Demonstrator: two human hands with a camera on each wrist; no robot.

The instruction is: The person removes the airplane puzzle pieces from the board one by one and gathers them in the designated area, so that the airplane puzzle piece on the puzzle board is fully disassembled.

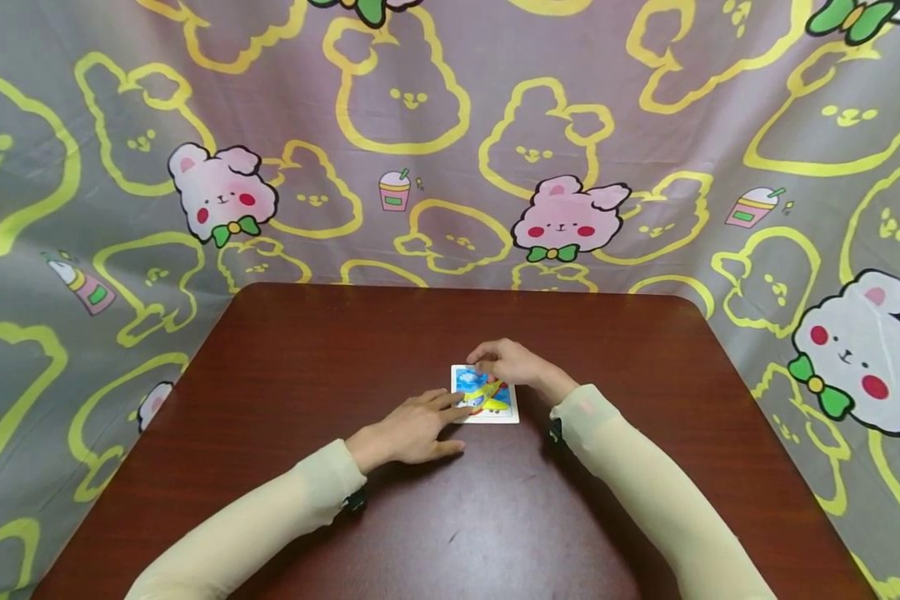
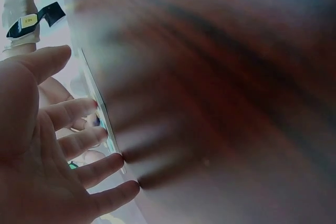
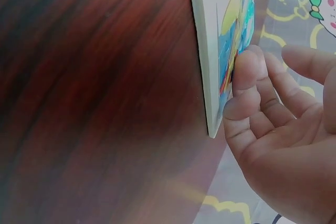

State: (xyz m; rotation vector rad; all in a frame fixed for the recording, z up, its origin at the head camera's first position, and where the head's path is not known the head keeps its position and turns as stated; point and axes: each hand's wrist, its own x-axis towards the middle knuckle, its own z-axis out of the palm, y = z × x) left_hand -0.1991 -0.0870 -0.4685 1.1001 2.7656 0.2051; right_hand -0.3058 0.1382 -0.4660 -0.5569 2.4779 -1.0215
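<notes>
A small square board [image 1: 461, 375] lies flat on the brown table, printed with a yellow airplane and a white cloud on blue. My left hand [image 1: 416, 427] rests with spread, straight fingers on its near left part. The left wrist view shows those fingertips [image 2: 134, 186] along the board's edge. My right hand [image 1: 515, 363] is over the far right part and hides that corner. In the right wrist view its fingers [image 3: 244, 103] are loosely bent against the printed face, the thumb [image 3: 310, 61] stands apart, and nothing shows in its grasp.
The dark brown table [image 1: 330, 333] has rounded far corners. A grey curtain [image 1: 435, 92] with yellow outlines and cartoon bunny heads hangs behind it and at both sides. Black bands [image 2: 23, 23] show at the wrists below pale sleeves [image 1: 270, 517].
</notes>
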